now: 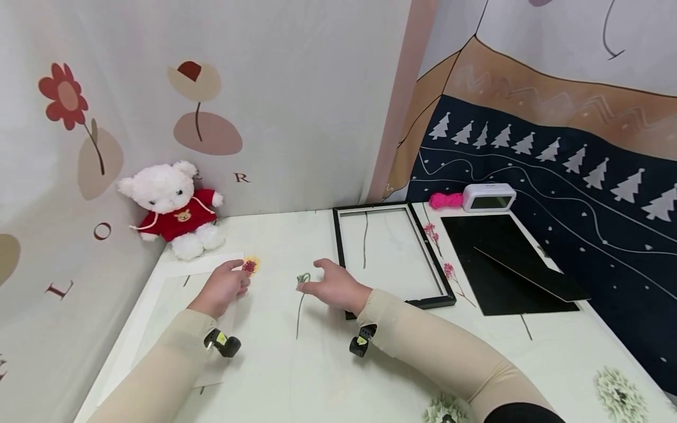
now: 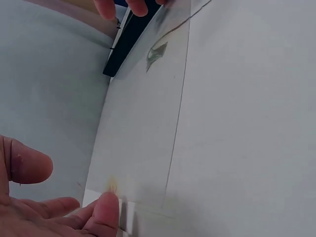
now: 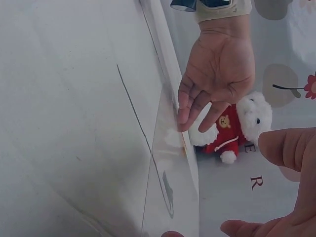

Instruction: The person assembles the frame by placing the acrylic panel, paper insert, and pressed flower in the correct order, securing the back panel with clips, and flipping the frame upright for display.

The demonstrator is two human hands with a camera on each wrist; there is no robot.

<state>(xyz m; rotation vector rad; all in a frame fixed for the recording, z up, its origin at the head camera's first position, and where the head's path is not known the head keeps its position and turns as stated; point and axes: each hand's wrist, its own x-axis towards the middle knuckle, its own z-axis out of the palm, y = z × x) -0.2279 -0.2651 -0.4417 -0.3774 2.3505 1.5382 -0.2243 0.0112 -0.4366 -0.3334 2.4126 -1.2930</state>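
Note:
My left hand (image 1: 219,289) hovers over the left part of the table, its fingertips beside a red-and-yellow flower (image 1: 251,267). A pale sheet (image 1: 169,299) lies under and left of it. In the left wrist view the thumb stands well apart from the loosely extended fingers. My right hand (image 1: 338,288) reaches in from the right, thumb and fingers spread, above the lower left corner of a black picture frame (image 1: 431,302). Between the hands, both wrist views show a faint straight edge, apparently of a clear sheet (image 3: 165,143); whether either hand touches it, I cannot tell.
A white teddy bear (image 1: 182,217) in a red top sits against the back wall. On the right lie a black board (image 1: 465,247) and a second dark panel (image 1: 529,273) across it. Behind them are a pink bundle (image 1: 446,201) and a white clock-like device (image 1: 489,189).

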